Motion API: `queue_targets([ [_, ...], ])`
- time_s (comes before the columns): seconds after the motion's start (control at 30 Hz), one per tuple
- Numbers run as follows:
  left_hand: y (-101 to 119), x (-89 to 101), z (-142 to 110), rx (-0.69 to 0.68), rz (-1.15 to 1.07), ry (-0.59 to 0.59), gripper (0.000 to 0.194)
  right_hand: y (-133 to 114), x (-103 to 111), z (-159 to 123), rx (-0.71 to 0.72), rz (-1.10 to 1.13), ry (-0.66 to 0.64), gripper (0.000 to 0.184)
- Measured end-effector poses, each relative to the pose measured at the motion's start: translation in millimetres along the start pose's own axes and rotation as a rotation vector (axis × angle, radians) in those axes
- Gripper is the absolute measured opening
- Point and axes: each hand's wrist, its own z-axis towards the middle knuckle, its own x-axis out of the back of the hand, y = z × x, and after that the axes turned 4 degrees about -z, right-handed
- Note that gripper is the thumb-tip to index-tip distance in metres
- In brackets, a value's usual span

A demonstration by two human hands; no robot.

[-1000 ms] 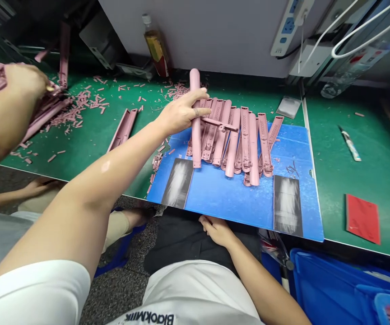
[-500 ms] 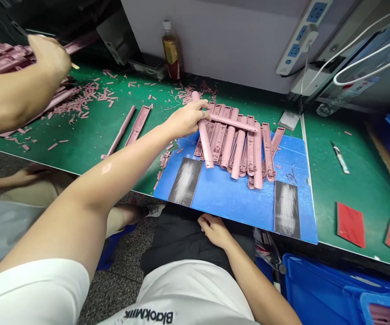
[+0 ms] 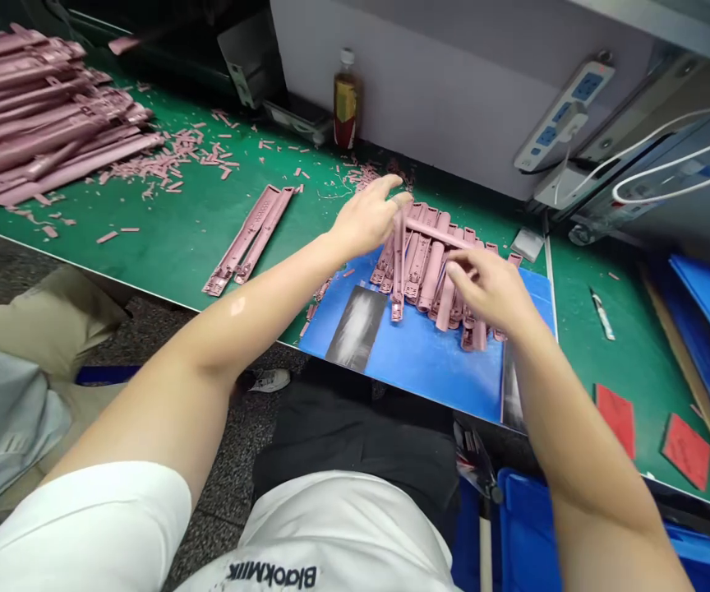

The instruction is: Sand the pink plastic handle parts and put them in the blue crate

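Green desk (image 3: 170, 238), pink scraps (image 3: 176, 160) scattered about, bottle (image 3: 346, 103) against the wall! Left hand (image 3: 371, 214), fingers curved, is at the pink strips (image 3: 432, 263) on the blue board (image 3: 441, 370); right hand (image 3: 484, 284) hovers half-open over them, grips unclear.

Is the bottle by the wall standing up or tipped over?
Standing up. The bottle has its pale cap on top and its base down on the green table, near the wall.
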Motion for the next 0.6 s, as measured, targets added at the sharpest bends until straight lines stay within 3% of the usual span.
queue_targets([
  [0.13, 38.6, 15.4, -49.6, -0.009, 0.017, -0.236, 0.053, 28.8, -29.4, 76.4, -0.148, -0.435, -0.131, 0.049],
  [0.2, 50.7, 12.8, -77.5, -0.036, -0.002, -0.357, 0.067, 32.4, -37.5, 93.3, -0.164, -0.555, -0.181, 0.052],
  [0.27, 55.3, 4.7, -96.0, -0.062, -0.007, -0.407, 0.076, 31.3, -38.2, 101.7, -0.170, -0.629, -0.217, 0.051],
  [0.47, 37.1, -10.4, -98.8, -0.119, -0.042, -0.285, 0.048, 21.6, -16.2, 102.2, -0.239, -0.705, -0.354, 0.045],
  [0.6, 29.0, -16.8, -97.7, -0.139, -0.065, -0.211, 0.041, 12.9, -15.0, 77.3, -0.437, -0.658, -0.380, 0.048],
])
